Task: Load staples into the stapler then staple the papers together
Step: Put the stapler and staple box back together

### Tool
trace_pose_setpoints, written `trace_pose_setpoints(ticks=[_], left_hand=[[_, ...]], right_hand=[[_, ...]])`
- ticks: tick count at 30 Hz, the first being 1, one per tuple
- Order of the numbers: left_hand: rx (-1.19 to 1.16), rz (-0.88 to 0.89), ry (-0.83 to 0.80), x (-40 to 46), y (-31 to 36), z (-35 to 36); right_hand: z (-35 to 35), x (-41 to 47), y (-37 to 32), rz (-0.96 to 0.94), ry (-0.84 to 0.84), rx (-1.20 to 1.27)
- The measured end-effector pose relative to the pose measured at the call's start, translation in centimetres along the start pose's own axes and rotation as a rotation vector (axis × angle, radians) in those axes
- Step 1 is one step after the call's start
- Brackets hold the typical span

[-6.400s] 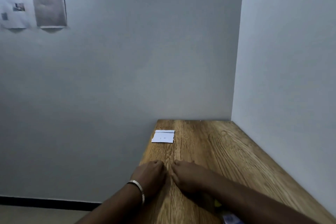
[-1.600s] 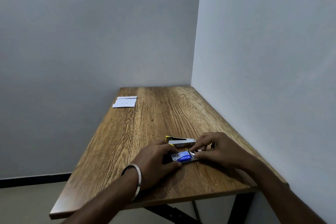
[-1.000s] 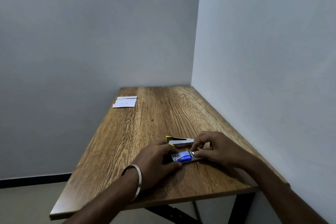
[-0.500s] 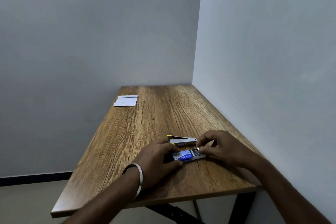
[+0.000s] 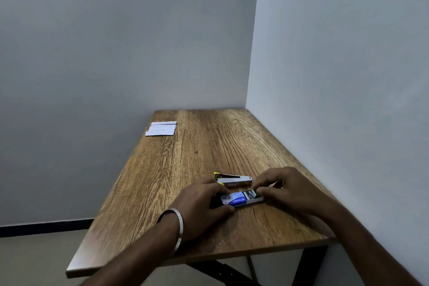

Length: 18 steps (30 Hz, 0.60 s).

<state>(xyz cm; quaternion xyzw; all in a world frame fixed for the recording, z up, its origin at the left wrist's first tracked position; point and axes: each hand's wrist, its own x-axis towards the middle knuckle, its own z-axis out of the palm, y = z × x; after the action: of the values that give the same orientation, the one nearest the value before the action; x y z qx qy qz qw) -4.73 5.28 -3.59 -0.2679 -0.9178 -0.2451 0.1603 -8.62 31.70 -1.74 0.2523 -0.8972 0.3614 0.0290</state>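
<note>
A small blue and white staple box (image 5: 235, 201) lies on the wooden table (image 5: 176, 169) near its front edge, its inner tray slid out to the right with grey staples (image 5: 251, 194) showing. My left hand (image 5: 204, 202) grips the box's left end. My right hand (image 5: 285, 189) pinches at the open tray's right end with thumb and fingers. A silver stapler with a yellow tip (image 5: 233, 180) lies just behind the box, untouched. White papers (image 5: 161, 128) lie at the table's far left corner.
The table stands in a corner, with a grey wall (image 5: 336, 76) along its right edge and another behind it. Its left and front edges drop to the floor (image 5: 34, 258). Black table legs (image 5: 308, 262) show below the front edge.
The box's tray has slid further out to the right, showing more staples. My right hand has shifted slightly right with it. My left hand keeps its hold on the box.
</note>
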Motion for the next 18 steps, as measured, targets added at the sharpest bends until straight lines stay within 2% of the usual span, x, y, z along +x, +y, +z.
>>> trace_pose_setpoints(ticks=[3, 18], left_hand=[[0.002, -0.003, -0.002, 0.03, 0.0, -0.01], [-0.006, -0.001, 0.002, -0.08, -0.09, 0.12]], right_hand=[[0.2, -0.23, 0.11, -0.001, -0.052, 0.021], [0.46, -0.91, 0.47, -0.043, -0.015, 0.077]])
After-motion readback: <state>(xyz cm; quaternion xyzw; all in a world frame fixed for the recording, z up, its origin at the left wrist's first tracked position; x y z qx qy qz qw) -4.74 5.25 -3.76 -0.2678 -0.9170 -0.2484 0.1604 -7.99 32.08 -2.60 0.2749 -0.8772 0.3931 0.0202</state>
